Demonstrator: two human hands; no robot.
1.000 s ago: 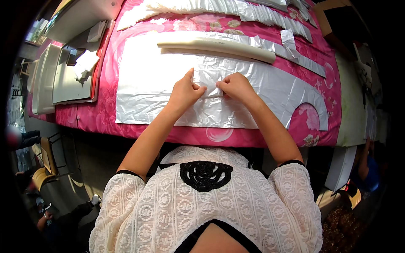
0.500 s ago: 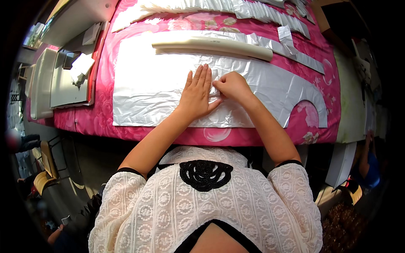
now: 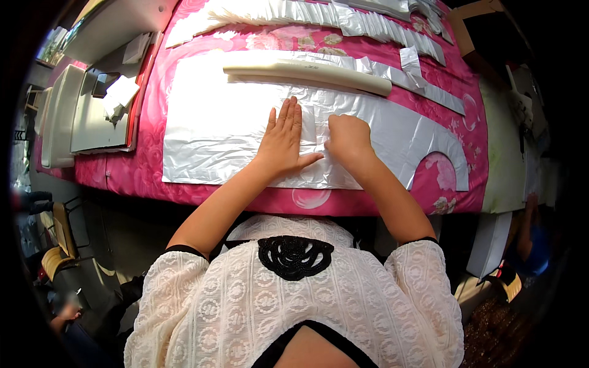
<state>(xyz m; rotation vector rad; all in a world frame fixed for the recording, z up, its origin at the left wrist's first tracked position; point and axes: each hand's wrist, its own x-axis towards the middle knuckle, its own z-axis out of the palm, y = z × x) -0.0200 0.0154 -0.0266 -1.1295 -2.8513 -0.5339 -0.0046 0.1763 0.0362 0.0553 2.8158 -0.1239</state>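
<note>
"Head view, far left: a wooden chair (image 3: pixel 61 239) is standing in the lower left, and above it loose white papers (image 3: pixel 121 95) are lying on a red-edged board (image 3: pixel 97 135)."

"OK, and what's the left hand doing?"

"The left hand (image 3: pixel 280 140) is pressing down mid-frame, fingers straight and side by side, thumb sticking out rightward. It's resting on that shiny white plastic sheet (image 3: pixel 211 141), which is spreading across the centre, kinda wrinkly, over a pink flowery cloth (image 3: pixel 144 184)."

"What's that pipe thing?"

"A cream tube (image 3: pixel 307 72) is lying along the sheet's upper part, above both hands."

"Right hand flat too?"

"Nah, the right hand (image 3: pixel 350 138) is curling into a fist on the sheet, near the left one but apart from it. Not seeing its fingertips, so can't tell if it's pinching any plastic. Further right, the sheet's curved cutout is showing pink cloth, and an open cardboard box (image 3: pixel 464 34) is sitting upper right."
</note>
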